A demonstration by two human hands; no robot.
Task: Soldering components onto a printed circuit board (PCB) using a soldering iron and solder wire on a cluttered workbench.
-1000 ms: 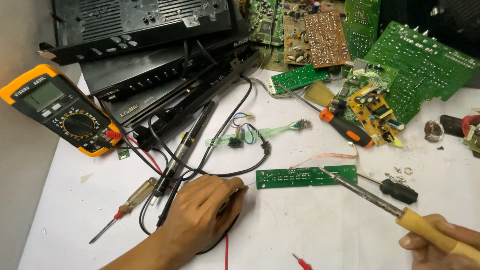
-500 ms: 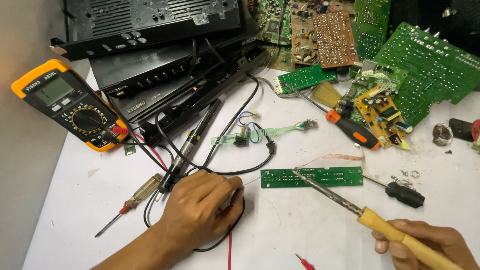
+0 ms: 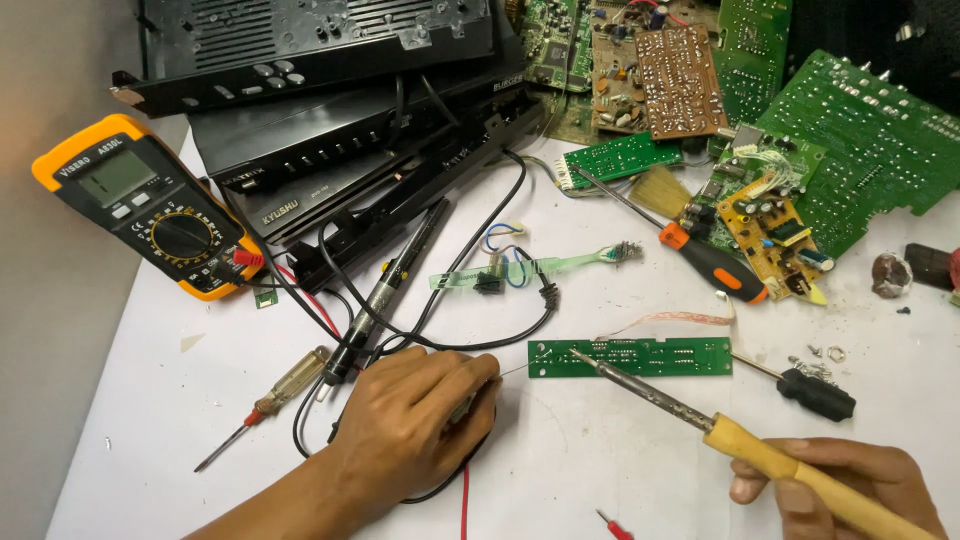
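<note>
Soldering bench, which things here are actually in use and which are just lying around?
In use: soldering iron in right hand; narrow green circuit board; left hand by black cable.

Lying about: multimeter, orange-handled screwdriver, clear-handled screwdriver, toothbrush.

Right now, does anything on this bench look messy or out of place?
Yes. Bare circuit boards lie heaped and overlapping at top right, loose screws are scattered beside the black screwdriver, and black cables tangle near the left hand.

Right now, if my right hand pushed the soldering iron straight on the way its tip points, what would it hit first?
The right hand aims the soldering iron up-left; its tip sits over the narrow green circuit board, so likely that board first, though its height above is unclear.
</note>
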